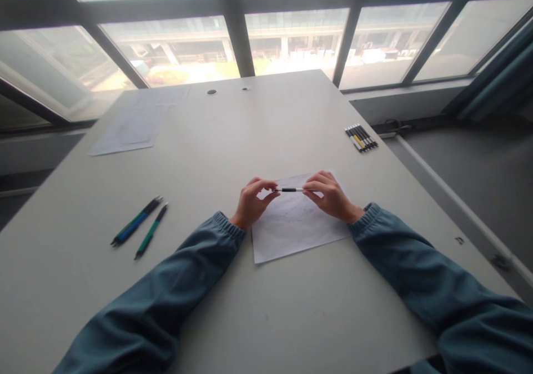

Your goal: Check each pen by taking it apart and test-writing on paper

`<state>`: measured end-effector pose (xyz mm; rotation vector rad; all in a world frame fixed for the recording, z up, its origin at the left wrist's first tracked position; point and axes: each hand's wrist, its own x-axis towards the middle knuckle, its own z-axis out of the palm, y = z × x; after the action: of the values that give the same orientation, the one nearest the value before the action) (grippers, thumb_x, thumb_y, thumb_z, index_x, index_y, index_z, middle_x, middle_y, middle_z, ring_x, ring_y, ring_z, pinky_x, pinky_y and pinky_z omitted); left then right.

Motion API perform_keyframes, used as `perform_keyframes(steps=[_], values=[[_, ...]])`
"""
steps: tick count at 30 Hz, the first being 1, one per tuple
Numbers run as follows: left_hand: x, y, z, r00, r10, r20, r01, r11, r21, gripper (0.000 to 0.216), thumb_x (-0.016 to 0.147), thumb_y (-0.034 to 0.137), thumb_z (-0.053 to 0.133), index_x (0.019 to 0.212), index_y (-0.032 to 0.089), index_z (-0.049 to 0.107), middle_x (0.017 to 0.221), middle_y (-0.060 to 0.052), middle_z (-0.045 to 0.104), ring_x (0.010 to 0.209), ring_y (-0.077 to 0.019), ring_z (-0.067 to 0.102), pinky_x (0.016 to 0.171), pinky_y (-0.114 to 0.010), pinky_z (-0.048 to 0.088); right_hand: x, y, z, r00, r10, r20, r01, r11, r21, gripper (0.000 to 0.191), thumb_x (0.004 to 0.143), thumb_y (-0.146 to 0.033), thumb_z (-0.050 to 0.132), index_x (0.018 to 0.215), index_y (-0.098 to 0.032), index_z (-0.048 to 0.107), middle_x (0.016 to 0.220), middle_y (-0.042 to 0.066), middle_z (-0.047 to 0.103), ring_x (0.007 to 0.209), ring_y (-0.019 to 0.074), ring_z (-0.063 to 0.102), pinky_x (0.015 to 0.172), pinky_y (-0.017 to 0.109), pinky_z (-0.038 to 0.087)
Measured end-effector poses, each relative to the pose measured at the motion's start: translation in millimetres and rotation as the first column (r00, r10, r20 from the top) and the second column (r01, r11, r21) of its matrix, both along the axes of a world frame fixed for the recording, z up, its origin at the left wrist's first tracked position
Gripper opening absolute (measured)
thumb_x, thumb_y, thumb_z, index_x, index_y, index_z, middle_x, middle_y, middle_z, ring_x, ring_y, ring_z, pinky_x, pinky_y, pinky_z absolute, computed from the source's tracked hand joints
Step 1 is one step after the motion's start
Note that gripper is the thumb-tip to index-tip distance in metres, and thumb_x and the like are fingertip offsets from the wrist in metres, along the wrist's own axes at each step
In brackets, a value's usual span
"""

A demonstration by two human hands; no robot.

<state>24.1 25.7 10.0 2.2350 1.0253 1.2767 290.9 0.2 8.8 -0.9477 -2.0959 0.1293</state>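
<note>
A pen [289, 190] with a dark grip and a pale barrel lies level between my two hands, above a white sheet of paper [300, 229]. My left hand [255, 200] pinches its left end between thumb and fingertips; a small dark detail shows there, too small to make out. The thumb and fingers of my right hand [327, 194] are closed on the pale barrel at the other end. Faint marks show on the sheet below, whose upper part is partly covered by the hands.
Left of my arm lie a blue pen [135, 224] beside a dark one, and a green pen [151, 231]. Several black, white and yellow pens [361, 138] sit in a row near the right edge. Papers [129, 126] rest at the far left of the white table [233, 135], before windows.
</note>
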Motion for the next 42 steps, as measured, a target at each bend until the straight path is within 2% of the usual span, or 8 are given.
perform_keyframes(steps=[4, 22, 30, 42], values=[[0, 0, 0.8, 1.0, -0.02, -0.007, 0.02, 1.0, 0.016, 0.012, 0.084, 0.031, 0.077, 0.09, 0.021, 0.074, 0.083, -0.004, 0.073, 0.077, -0.0157, 0.063, 0.072, -0.03, 0.055, 0, 0, -0.4, 1.0, 0.004, 0.0, -0.004, 1.0, -0.001, 0.005, 0.095, -0.025, 0.064, 0.091, -0.023, 0.067, 0.09, 0.004, 0.069, 0.087, 0.0207, 0.059, 0.082, 0.04, 0.043], [-2, -2, 2.2, 0.999, -0.047, 0.008, 0.048, 0.997, -0.057, 0.018, 0.083, 0.037, 0.078, 0.085, 0.02, 0.075, 0.076, -0.004, 0.072, 0.067, -0.0135, 0.063, 0.068, -0.028, 0.055, -1, -1, 2.6, 0.999, 0.043, 0.022, -0.044, 0.998, 0.035, 0.006, 0.095, -0.023, 0.063, 0.091, -0.023, 0.067, 0.09, 0.004, 0.069, 0.088, 0.0201, 0.058, 0.082, 0.038, 0.043], [-2, -4, 4.3, 0.997, -0.076, 0.004, 0.076, 0.995, -0.06, 0.019, 0.083, 0.037, 0.078, 0.082, 0.019, 0.075, 0.072, -0.004, 0.07, 0.065, -0.0137, 0.063, 0.064, -0.027, 0.054, -2, -3, 3.8, 0.998, 0.038, 0.045, -0.039, 0.999, 0.01, 0.008, 0.097, -0.025, 0.06, 0.093, -0.025, 0.067, 0.091, 0.004, 0.069, 0.089, 0.0212, 0.058, 0.085, 0.041, 0.043], [-1, -4, 4.9, 0.995, -0.098, 0.016, 0.099, 0.994, -0.054, 0.02, 0.082, 0.037, 0.078, 0.082, 0.018, 0.075, 0.073, -0.005, 0.07, 0.066, -0.014, 0.063, 0.064, -0.027, 0.054, -5, -6, 9.8, 0.996, 0.052, 0.066, -0.056, 0.997, 0.052, 0.009, 0.097, -0.024, 0.059, 0.092, -0.023, 0.066, 0.088, 0.005, 0.068, 0.087, 0.0211, 0.057, 0.082, 0.04, 0.043]])
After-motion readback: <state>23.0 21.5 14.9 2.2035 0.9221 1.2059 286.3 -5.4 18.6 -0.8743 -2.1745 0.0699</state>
